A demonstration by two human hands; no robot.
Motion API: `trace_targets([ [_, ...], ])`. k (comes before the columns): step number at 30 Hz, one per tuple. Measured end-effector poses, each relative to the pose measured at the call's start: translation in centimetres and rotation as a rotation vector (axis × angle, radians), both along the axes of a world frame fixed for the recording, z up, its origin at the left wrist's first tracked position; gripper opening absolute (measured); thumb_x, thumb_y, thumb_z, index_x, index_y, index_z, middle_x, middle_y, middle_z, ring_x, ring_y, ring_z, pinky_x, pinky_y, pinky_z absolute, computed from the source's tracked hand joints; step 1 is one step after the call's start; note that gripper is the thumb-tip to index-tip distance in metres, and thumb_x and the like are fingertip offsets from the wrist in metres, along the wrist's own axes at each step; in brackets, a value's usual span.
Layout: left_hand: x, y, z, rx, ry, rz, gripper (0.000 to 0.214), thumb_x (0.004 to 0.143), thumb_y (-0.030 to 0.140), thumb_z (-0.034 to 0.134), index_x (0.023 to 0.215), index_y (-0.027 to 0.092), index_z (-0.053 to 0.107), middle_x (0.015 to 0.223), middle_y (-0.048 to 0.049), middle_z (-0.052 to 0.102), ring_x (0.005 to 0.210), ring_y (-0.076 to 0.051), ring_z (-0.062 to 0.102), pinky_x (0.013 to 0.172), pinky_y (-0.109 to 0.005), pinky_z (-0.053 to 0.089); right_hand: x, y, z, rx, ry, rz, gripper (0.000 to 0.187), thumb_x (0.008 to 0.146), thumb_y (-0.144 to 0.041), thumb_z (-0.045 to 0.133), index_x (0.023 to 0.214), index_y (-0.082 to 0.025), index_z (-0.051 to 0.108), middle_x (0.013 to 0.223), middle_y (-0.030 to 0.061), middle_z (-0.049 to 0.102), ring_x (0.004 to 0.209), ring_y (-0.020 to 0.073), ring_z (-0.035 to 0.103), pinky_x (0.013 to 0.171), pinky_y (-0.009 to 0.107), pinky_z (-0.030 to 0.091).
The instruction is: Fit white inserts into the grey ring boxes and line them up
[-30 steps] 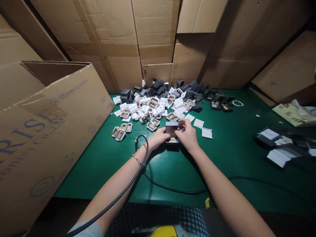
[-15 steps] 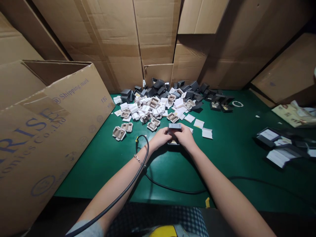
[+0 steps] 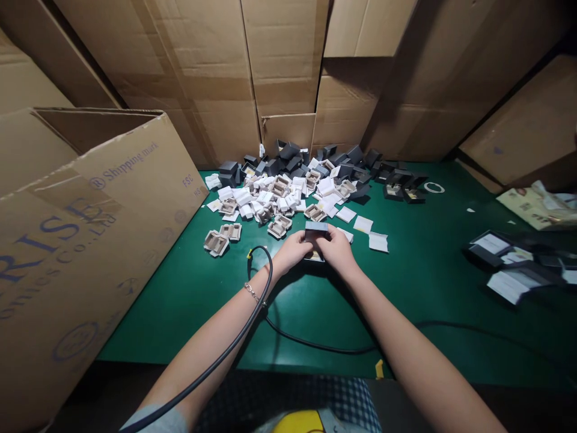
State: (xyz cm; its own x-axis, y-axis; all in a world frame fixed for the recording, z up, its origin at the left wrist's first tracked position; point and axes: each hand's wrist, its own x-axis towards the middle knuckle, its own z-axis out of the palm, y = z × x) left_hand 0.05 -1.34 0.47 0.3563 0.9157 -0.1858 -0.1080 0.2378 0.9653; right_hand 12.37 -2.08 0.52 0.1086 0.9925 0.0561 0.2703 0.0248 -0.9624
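Gripping small dark box (image 3: 316, 228) with left hand (image 3: 292, 248) at 9 o'clock, right hand (image 3: 339, 249) at 3 o'clock; held over green desk (image 3: 406, 288) centre, insert pile (image 3: 279, 195) near at 12 o'clock.

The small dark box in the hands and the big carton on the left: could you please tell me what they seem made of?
The small dark box: probably matt dark paperboard, crisp edges, no shine. The big carton: brown cardboard, likely corrugated, uncoated, with creased flaps and blue print.

Heaped small boxes (image 3: 288, 186) block ahead; green table (image 3: 419, 282) rightward lies open.
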Motion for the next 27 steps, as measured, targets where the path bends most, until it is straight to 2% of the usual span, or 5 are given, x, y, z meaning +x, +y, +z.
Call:
trace_targets([
  [6,0.2,0.0,-0.2,-0.011,-0.017,0.097,0.009,0.067,0.015,0.053,0.076,0.015,0.054,0.061,0.0045,0.048,0.050,-0.006,0.039,0.048,-0.019,0.029,0.1,-0.6,0.0,0.117,-0.181,-0.046,0.021,0.070,-0.024,0.045,0.081,-0.020,0.062,0.074,0.0013,0.067,0.069,0.0188,0.058,0.064,0.029,0.046],
  [11,0.4,0.0,-1.1,0.154,0.101,0.235,0.012,0.073,0.017,0.053,0.082,0.015,0.061,0.078,-0.0002,0.061,0.070,-0.011,0.051,0.063,-0.021,0.040,-0.1,-1.1,0.4,0.186,-0.325,0.002,0.024,0.071,-0.021,0.041,0.083,-0.021,0.062,0.076,0.0029,0.068,0.070,0.0205,0.059,0.065,0.030,0.045],
  [16,0.4,-0.1,-1.5,0.228,0.132,0.246,0.015,0.076,0.015,0.050,0.084,0.015,0.063,0.082,-0.0009,0.065,0.079,-0.014,0.054,0.071,-0.023,0.043,-0.1,-1.2,0.5,0.225,-0.381,0.018,0.026,0.071,-0.020,0.043,0.085,-0.021,0.064,0.077,0.0039,0.069,0.070,0.0212,0.060,0.066,0.031,0.046],
  [23,0.3,-0.1,-1.2,0.201,0.103,0.261,0.013,0.072,0.015,0.052,0.080,0.015,0.062,0.079,-0.0003,0.064,0.074,-0.013,0.053,0.068,-0.022,0.043,-0.2,-1.1,0.3,0.239,-0.371,0.026,0.029,0.072,-0.018,0.044,0.090,-0.023,0.066,0.083,0.0031,0.071,0.075,0.0218,0.063,0.070,0.032,0.048],
  [27,0.3,0.0,-0.7,0.083,0.009,0.241,0.014,0.069,0.016,0.052,0.080,0.014,0.061,0.070,-0.0002,0.061,0.063,-0.011,0.051,0.061,-0.023,0.042,0.5,-0.8,0.9,0.260,-0.449,0.098,0.034,0.074,-0.023,0.050,0.104,-0.021,0.065,0.097,0.0069,0.071,0.090,0.0240,0.063,0.078,0.036,0.049],
])
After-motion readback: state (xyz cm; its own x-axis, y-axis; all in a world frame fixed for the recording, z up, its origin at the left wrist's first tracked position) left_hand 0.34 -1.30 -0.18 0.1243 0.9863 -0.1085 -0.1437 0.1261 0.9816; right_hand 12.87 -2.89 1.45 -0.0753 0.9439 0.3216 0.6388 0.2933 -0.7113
